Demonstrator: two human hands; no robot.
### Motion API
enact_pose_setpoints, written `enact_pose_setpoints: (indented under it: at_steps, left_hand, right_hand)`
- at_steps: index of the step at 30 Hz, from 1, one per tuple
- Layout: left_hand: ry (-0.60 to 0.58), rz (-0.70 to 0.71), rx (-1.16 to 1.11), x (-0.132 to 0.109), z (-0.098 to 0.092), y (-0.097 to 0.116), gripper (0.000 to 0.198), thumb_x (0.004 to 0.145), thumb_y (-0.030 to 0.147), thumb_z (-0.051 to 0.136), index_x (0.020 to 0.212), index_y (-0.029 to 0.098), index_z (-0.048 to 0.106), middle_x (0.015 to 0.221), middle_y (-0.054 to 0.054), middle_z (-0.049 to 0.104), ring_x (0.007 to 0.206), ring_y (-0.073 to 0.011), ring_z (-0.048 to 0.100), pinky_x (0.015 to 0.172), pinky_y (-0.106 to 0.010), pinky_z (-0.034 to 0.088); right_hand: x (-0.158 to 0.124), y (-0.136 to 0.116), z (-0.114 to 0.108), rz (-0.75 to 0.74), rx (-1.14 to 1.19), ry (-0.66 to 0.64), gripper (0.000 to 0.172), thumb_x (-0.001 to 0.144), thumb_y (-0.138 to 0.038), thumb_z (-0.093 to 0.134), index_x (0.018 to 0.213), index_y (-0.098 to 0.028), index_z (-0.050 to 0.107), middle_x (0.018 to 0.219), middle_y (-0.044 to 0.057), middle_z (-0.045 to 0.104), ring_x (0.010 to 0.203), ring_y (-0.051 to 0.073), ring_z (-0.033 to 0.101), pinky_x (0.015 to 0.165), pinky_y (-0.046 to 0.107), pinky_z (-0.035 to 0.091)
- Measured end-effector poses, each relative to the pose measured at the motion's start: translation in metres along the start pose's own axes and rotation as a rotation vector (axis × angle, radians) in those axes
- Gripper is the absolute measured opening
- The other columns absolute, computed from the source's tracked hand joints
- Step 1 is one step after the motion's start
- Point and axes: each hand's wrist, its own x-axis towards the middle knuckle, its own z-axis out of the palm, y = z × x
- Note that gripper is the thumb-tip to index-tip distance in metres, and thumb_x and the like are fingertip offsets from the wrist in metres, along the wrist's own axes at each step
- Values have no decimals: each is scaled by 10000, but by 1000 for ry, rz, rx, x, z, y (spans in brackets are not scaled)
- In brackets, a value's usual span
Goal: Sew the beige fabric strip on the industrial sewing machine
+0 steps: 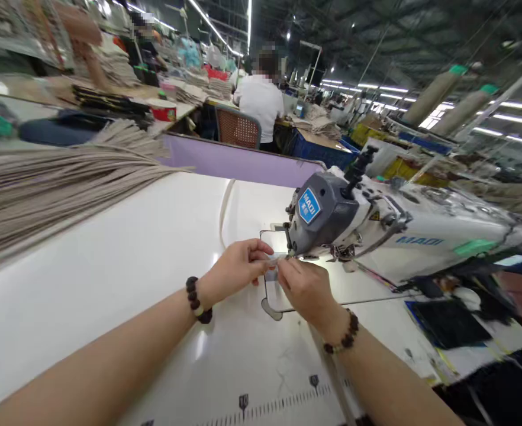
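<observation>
White bench (110, 266); both hands, left hand (234, 269) and right hand (305, 290), have fingers pinched closed on a small pale strip (273, 260) beside the sewing machine (354, 225).

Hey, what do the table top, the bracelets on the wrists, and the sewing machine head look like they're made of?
Table top: probably glossy white laminate, it reflects the lights. Bracelets: dark round beads, wood perhaps. Sewing machine head: grey painted metal or plastic, unclear.
</observation>
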Motion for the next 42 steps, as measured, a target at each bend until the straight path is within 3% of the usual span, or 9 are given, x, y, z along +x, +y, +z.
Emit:
enact_pose_setpoints:
  at_steps: [5,13,23,31,35,38,42]
  left_hand:
    - [-2,6,-30,0,2,0,125,738,83,545,846,143,523,648,53,584,449,-58,479,458,-197,415]
    - [-30,47,-19,4,1,-7,148,740,94,543,879,140,524,677,40,603,445,-59,490,454,-196,400]
    - [-5,22,11,2,0,-1,127,764,135,587,877,130,529,653,44,592,442,-55,490,453,-187,398]
    - [-1,29,19,2,1,-1,141,743,71,538,868,137,535,642,53,593,441,-55,486,451,-186,406]
    - [20,22,33,1,0,0,166,738,46,514,875,136,538,655,49,598,456,-55,494,455,-181,410]
    - [7,21,26,0,0,0,171,744,43,505,884,138,532,661,50,595,457,-56,492,455,-183,414]
    - [-1,19,0,1,0,0,164,753,40,508,886,134,529,669,47,591,466,-52,486,452,-175,409]
  right_hand:
    - [-3,-2,-2,51,49,30,344,891,-143,343,613,-176,542,504,-5,522,471,135,492,497,284,308]
    - [-5,1,-6,72,126,30,233,929,-178,398,892,-107,616,688,43,679,580,154,617,552,273,392]
    - [-1,0,-2,76,166,-7,236,908,-167,413,835,-108,629,690,68,688,572,182,625,532,293,388]
    - [4,-5,-4,95,261,54,219,825,-122,411,700,-152,588,530,3,579,454,139,525,466,264,358]
    - [4,-8,-16,245,463,116,135,796,-160,486,704,-171,584,464,-75,457,400,81,430,443,197,353]
    - [1,-4,-20,392,583,52,165,815,-191,494,677,-179,583,476,-69,436,428,89,422,453,210,336]
    - [-4,2,-14,354,436,-75,250,869,-222,444,667,-170,580,531,-15,532,489,129,501,498,254,347]
